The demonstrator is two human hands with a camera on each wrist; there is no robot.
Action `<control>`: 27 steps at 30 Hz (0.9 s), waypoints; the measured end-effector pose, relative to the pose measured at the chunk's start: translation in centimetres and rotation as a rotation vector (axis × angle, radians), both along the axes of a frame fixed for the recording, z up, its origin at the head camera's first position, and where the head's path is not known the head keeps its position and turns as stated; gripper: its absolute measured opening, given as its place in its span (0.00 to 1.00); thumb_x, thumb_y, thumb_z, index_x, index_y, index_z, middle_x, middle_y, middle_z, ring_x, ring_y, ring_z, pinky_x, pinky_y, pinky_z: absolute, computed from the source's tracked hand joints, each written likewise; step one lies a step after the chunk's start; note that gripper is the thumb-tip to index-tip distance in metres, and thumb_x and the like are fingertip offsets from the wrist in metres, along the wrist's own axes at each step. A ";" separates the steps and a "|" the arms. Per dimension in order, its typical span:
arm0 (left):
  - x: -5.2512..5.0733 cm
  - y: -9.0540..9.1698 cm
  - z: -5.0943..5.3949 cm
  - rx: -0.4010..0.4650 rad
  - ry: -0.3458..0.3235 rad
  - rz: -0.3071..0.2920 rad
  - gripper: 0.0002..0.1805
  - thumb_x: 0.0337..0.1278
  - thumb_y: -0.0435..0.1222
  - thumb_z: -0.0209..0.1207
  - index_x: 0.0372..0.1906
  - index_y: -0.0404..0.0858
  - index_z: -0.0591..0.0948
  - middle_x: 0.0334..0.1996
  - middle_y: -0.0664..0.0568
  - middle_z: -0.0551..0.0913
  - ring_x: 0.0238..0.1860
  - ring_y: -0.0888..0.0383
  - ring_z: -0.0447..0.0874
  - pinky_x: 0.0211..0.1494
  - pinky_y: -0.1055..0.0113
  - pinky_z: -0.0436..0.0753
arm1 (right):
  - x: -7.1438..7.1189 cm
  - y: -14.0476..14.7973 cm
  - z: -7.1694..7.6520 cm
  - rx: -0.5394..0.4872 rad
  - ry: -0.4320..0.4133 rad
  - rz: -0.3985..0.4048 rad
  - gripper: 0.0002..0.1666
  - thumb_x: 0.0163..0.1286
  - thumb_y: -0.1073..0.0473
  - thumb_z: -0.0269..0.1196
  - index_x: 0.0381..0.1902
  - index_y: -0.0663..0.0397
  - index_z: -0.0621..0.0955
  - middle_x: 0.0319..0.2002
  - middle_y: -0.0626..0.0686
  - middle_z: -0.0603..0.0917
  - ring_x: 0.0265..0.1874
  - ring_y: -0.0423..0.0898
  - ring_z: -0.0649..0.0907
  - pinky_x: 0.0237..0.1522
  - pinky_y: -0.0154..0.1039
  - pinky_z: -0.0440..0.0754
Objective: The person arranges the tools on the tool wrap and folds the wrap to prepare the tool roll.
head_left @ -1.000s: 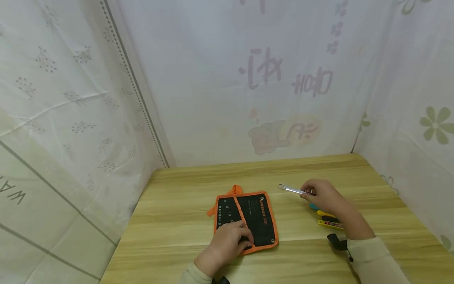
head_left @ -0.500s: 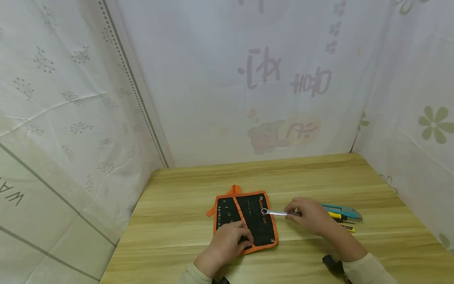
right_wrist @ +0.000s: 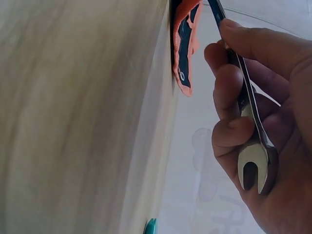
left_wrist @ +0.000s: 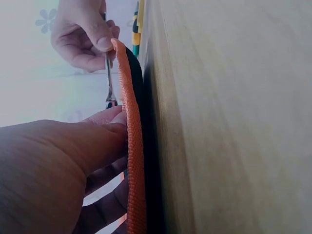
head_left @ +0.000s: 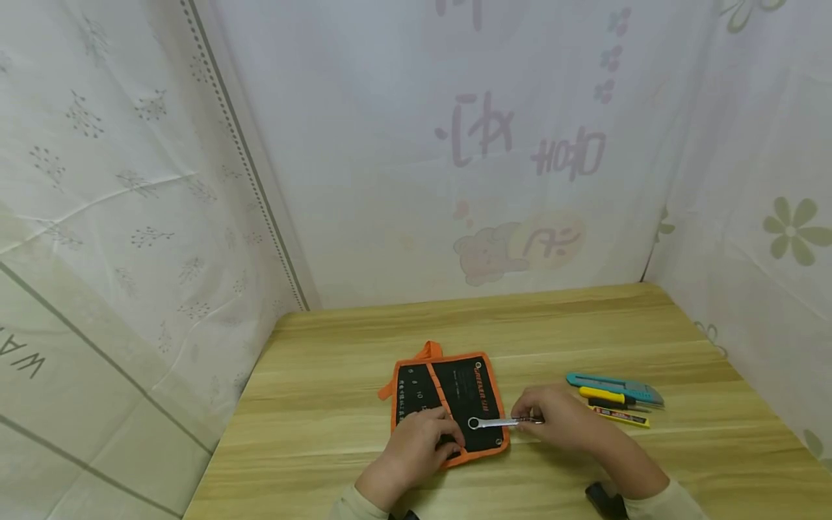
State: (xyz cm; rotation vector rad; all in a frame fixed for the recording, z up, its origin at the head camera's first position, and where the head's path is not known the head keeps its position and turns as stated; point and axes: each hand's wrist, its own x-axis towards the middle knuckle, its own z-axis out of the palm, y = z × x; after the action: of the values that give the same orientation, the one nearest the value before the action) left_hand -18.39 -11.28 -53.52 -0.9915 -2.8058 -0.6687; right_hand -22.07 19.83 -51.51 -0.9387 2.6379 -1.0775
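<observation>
A black tool pouch (head_left: 455, 390) with orange trim lies flat on the wooden table. My left hand (head_left: 422, 442) is at its lower edge, thumb and curled fingers pinching the fabric by the slanted orange pocket seam; the fingertips are partly hidden. My right hand (head_left: 560, 419) holds a silver combination wrench (head_left: 494, 422) between thumb and fingers. The wrench's ring end points left, over the pouch's lower right part. In the right wrist view, the open-ended jaw of the wrench (right_wrist: 256, 163) lies in the palm, with curled fingers beside it.
Right of the pouch lie a teal utility knife (head_left: 614, 388), a yellow-and-black screwdriver (head_left: 607, 395) and a small yellow case (head_left: 620, 417). An orange strap (head_left: 429, 351) sticks out at the pouch's top. Patterned cloth (head_left: 390, 180) hangs behind the table (head_left: 312, 404).
My right hand has brought the wrench left and nearer to me, so its ring end is now over the pouch. The knife and screwdriver have come into view. My left hand stays put.
</observation>
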 end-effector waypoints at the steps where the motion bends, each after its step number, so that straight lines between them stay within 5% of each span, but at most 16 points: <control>1: 0.0 0.0 0.0 0.000 0.002 -0.001 0.06 0.61 0.43 0.75 0.36 0.60 0.89 0.35 0.72 0.79 0.35 0.73 0.78 0.43 0.69 0.81 | 0.0 0.0 0.0 0.000 -0.009 0.014 0.08 0.67 0.62 0.74 0.37 0.41 0.90 0.34 0.35 0.84 0.28 0.34 0.79 0.29 0.33 0.80; 20: 0.1 0.2 -0.3 0.035 0.011 -0.017 0.05 0.63 0.43 0.73 0.36 0.60 0.90 0.35 0.73 0.81 0.37 0.76 0.79 0.47 0.70 0.82 | 0.4 -0.2 -0.5 0.010 -0.155 0.169 0.12 0.70 0.63 0.71 0.43 0.37 0.91 0.38 0.34 0.84 0.36 0.33 0.82 0.39 0.35 0.83; 27: 0.1 0.6 -0.3 0.032 0.021 -0.024 0.04 0.64 0.43 0.73 0.36 0.60 0.89 0.35 0.74 0.80 0.35 0.77 0.78 0.44 0.73 0.81 | 0.4 -0.3 -0.5 0.017 -0.119 0.231 0.16 0.69 0.68 0.69 0.46 0.39 0.91 0.40 0.33 0.83 0.37 0.32 0.80 0.40 0.34 0.82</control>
State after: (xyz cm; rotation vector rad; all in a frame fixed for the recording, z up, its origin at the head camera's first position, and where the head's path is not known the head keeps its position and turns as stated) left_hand -18.33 -10.69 -53.77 -1.0222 -2.7606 -0.6987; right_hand -21.67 19.55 -52.00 -1.1065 2.3708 -1.0196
